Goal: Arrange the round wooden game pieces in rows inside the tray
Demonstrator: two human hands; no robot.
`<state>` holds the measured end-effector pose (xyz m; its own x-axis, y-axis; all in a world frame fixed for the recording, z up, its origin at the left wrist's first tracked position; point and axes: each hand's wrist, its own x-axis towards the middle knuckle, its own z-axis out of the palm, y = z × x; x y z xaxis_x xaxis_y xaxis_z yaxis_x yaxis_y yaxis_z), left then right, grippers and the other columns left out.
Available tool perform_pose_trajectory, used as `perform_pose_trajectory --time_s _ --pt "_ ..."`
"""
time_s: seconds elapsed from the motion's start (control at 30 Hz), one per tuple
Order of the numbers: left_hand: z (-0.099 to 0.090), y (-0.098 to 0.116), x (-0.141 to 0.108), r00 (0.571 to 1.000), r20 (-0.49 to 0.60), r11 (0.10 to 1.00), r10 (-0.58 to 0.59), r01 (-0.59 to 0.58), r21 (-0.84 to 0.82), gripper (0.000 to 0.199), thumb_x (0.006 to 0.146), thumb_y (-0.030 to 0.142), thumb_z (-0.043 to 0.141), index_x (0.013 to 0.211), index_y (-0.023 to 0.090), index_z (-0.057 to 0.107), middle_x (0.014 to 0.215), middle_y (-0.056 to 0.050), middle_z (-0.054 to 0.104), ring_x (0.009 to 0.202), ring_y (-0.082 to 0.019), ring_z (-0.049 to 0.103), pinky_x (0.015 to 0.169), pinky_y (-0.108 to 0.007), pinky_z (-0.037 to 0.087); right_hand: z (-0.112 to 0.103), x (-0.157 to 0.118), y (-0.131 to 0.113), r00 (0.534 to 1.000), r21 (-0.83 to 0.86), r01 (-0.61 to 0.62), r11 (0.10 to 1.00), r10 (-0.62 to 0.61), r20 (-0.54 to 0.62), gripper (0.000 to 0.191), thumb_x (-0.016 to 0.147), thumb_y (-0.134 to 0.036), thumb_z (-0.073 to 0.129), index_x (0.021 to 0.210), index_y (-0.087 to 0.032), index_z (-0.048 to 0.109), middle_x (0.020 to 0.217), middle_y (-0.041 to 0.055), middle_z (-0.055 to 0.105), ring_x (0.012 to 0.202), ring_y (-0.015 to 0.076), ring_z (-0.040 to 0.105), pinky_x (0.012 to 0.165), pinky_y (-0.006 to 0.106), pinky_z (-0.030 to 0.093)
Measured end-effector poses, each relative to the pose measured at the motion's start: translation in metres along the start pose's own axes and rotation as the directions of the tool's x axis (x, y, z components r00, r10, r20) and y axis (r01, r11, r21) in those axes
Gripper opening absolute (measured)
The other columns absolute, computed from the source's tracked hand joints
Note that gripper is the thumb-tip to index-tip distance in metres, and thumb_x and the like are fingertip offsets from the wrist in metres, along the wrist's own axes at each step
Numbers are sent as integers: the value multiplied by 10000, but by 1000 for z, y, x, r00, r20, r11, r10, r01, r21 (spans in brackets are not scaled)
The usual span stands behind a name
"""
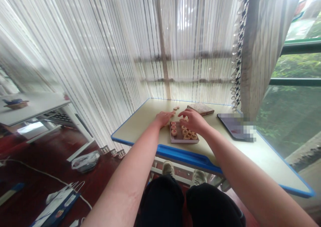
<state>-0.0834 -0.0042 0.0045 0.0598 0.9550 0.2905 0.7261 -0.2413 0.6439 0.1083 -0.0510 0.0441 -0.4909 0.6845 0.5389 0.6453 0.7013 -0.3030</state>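
Observation:
My left hand (164,118) reaches over the table just left of the box, its fingers stretched out. Its fingertips are at a round wooden Chinese chess piece (173,113), which they partly cover. My right hand (192,120) hovers over the back right of the shallow open box (184,141), with fingers curved and thumb and forefinger apart. Pale pieces show under its fingers, partly hidden. Inside the box, pieces with red marks (174,128) line the left side, and several dark-marked pieces (187,135) are gathered at the right.
Farther back on the table (135,125) lie a few more pieces (176,108). Behind my right hand is a flat patterned box lid (201,108). A dark tablet (232,130), partly blurred, lies to the right. A blue tray groove (184,156) runs along the front edge; curtains (185,69) hang behind.

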Motion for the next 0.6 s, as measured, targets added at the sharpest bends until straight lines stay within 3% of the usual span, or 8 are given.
perform_pose_trajectory --time_s 0.07,0.27,0.6 --pt "0 0 -2 999 -23 998 -31 32 49 212 750 276 500 826 236 694 894 -38 689 949 -201 585 822 -265 433 -1 0 1 999 -25 -27 999 26 -36 221 736 -266 544 922 -226 656 890 50 578 761 167 531 681 286 417" --pt "2 -9 0 993 -107 975 48 -23 220 230 741 324 511 809 185 681 914 -84 666 893 -206 580 810 -292 425 -4 0 2 987 -75 -117 990 107 -120 224 750 -293 525 932 -221 634 860 45 575 759 176 534 658 294 406" --pt "-1 -10 -3 995 -102 999 0 4 40 223 668 308 630 850 178 629 866 -47 667 789 -158 593 745 -269 448 -3 1 1 990 -69 -104 992 96 -106 215 753 -308 534 918 -219 640 871 53 587 795 185 540 670 298 409"
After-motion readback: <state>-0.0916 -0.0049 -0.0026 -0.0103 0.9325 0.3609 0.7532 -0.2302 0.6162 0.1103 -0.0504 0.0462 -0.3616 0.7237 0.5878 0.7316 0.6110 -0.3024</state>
